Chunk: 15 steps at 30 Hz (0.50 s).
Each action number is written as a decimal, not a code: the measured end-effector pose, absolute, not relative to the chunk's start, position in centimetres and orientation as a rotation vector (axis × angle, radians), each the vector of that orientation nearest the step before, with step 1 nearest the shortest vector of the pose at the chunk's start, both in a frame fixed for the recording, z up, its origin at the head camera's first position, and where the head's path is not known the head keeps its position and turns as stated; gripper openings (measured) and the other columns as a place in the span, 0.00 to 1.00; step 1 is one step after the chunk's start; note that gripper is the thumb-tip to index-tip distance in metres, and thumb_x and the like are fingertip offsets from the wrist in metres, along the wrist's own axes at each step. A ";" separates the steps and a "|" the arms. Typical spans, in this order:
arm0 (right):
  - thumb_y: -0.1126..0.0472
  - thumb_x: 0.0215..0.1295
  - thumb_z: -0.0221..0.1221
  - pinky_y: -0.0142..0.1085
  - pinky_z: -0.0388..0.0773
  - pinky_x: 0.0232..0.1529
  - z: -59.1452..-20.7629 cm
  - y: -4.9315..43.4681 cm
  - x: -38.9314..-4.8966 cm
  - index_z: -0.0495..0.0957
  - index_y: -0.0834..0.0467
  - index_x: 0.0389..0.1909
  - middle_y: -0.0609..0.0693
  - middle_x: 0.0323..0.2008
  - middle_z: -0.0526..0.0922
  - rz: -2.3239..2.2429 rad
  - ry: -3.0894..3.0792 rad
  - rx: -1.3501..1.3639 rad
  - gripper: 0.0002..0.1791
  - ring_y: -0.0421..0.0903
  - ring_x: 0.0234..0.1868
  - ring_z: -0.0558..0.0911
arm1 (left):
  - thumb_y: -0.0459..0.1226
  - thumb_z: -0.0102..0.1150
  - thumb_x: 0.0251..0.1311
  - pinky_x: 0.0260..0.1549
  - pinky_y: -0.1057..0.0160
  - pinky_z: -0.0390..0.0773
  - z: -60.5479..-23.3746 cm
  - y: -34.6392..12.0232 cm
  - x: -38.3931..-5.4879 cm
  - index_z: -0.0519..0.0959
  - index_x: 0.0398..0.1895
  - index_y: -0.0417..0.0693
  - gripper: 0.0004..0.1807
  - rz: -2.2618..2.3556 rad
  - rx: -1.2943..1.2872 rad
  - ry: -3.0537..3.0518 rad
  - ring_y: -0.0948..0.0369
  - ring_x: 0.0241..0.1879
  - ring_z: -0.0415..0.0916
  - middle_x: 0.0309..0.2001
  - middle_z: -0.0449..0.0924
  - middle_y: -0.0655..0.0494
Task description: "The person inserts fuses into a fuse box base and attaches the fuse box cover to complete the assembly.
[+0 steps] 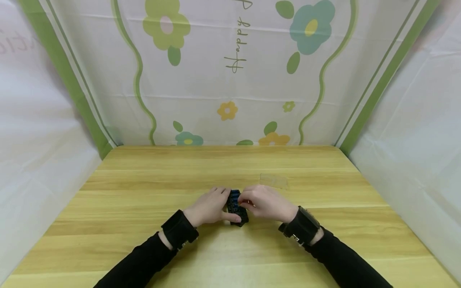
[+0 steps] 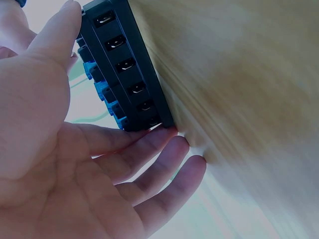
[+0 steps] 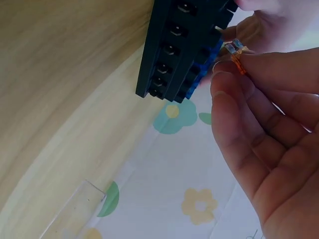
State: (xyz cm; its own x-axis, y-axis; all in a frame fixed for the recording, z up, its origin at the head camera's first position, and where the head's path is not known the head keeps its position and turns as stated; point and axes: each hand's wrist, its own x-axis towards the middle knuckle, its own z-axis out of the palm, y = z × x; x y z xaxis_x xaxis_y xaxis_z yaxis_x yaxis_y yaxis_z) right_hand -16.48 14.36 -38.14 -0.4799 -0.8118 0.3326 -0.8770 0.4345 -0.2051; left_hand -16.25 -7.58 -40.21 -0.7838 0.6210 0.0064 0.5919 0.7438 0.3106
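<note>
A black fuse box with blue parts along its top rests on the table, its row of side slots facing the left wrist view. My left hand holds it by its two ends, thumb at the near end and index finger at the far end. My right hand is at the box's right side. Between its thumb and fingertips it pinches a small orange blade fuse, close to the top of the box. Whether the fuse touches a slot, I cannot tell.
A clear plastic cover lies flat on the wooden table, beyond my right hand. White cloth with printed flowers hangs behind the table, and more white cloth stands on both sides.
</note>
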 end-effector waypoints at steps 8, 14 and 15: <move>0.69 0.61 0.66 0.25 0.73 0.29 -38.6 14.0 -16.4 0.86 0.55 0.33 0.42 0.27 0.78 0.496 -2.501 1.499 0.05 0.33 0.26 0.73 | 0.66 0.61 0.53 0.56 0.50 0.73 -40.2 -7.6 -16.3 0.67 0.67 0.34 0.51 0.464 1.009 2.853 0.45 0.60 0.69 0.59 0.72 0.39; 0.68 0.62 0.66 0.25 0.71 0.27 -38.7 13.9 -16.3 0.86 0.55 0.33 0.42 0.27 0.77 0.477 -2.539 1.486 0.04 0.33 0.25 0.72 | 0.67 0.61 0.53 0.55 0.50 0.74 -40.2 -7.6 -16.3 0.68 0.65 0.35 0.50 0.463 1.014 2.857 0.45 0.59 0.70 0.58 0.73 0.39; 0.67 0.62 0.66 0.25 0.72 0.28 -38.8 13.9 -16.4 0.86 0.55 0.33 0.42 0.27 0.77 0.478 -2.542 1.484 0.04 0.33 0.25 0.72 | 0.66 0.61 0.53 0.55 0.50 0.74 -40.2 -7.6 -16.3 0.68 0.65 0.35 0.50 0.463 1.015 2.857 0.45 0.59 0.70 0.58 0.73 0.39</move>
State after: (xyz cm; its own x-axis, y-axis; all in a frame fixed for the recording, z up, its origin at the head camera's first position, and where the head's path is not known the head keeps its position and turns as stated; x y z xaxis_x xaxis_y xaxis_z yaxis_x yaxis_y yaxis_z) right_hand -16.36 13.94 -38.77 -0.4953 -0.8175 0.2939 -0.8684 0.4570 -0.1923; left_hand -16.32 -7.57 -40.23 -0.7787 0.6267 0.0306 0.6043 0.7359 0.3055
